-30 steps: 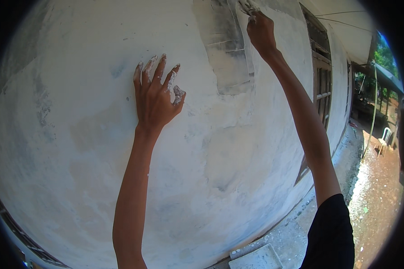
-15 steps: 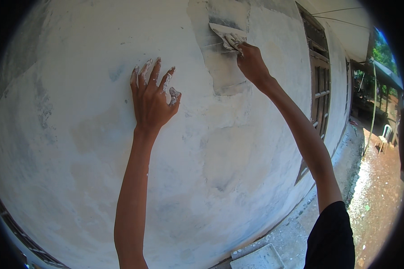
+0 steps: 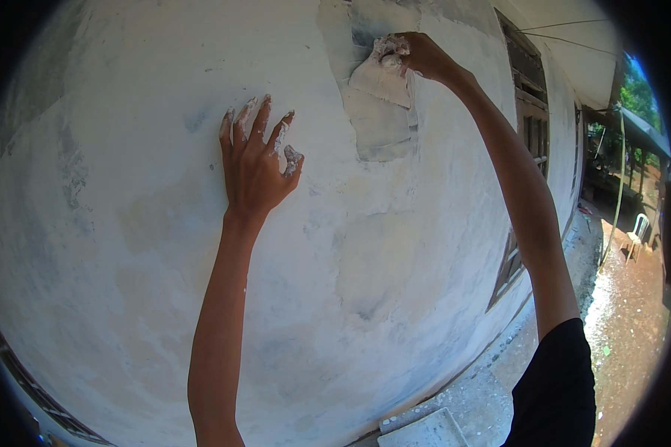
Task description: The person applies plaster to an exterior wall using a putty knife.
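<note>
Fingers spread, my left hand (image 3: 255, 165) is against the white, mottled wall (image 3: 164, 246), with pale, crumbly paste on its fingertips and thumb. Higher and to the right, my right hand (image 3: 422, 56) grips a paste-smeared flat scraper (image 3: 379, 83). The scraper's broad blade angles downward over a rough grey patch (image 3: 380, 138), where the plaster has uneven edges and dark areas. The handle is largely hidden by my fingers and the paste.
A wooden window (image 3: 533, 134) is set in the wall at right. Below are a concrete ledge (image 3: 477, 395) and a pale slab (image 3: 421, 428). Farther right are a dirt path (image 3: 622, 313), a white chair (image 3: 637, 231), a thin pole (image 3: 619, 194) and overhead wires (image 3: 570, 39).
My right hand came down from the top onto the patch, then shifted up and right, turning the scraper so its blade points downward. My left hand has stayed nearly still.
</note>
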The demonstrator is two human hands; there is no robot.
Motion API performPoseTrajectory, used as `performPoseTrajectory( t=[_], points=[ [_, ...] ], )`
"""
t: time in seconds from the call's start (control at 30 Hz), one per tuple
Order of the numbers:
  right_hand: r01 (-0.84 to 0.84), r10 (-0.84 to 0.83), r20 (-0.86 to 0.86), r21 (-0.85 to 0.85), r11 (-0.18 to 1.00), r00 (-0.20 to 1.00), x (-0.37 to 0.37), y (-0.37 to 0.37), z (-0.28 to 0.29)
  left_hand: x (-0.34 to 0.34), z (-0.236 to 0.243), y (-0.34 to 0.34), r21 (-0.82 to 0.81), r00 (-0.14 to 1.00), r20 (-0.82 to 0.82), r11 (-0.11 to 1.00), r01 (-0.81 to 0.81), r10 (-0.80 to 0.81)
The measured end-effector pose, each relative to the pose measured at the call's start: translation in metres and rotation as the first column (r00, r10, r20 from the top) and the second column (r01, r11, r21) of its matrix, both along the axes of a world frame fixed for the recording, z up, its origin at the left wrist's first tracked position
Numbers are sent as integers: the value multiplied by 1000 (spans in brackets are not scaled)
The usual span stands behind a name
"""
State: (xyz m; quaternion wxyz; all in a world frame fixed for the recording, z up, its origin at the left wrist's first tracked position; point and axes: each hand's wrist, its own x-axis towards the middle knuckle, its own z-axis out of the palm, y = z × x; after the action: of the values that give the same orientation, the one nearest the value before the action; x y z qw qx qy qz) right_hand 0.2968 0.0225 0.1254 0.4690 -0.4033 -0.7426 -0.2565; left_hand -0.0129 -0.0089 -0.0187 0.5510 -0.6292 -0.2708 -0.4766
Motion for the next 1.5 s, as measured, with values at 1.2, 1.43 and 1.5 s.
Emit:
performPoseTrajectory(
  t=[1.2,1.43,1.5],
  points=[
    [292,-294,-100,609,737,950,-18,-3,-119,-1,0,2,-11,1000,-11,1000,2,-2],
    [336,-385,-35,567,752,922,-37,8,-58,2,0,2,-5,1000,2,1000,-18,18],
    [365,-456,43,536,761,889,-45,16,-80,1,1,3,14,1000,-4,1000,2,-2]
  ],
)
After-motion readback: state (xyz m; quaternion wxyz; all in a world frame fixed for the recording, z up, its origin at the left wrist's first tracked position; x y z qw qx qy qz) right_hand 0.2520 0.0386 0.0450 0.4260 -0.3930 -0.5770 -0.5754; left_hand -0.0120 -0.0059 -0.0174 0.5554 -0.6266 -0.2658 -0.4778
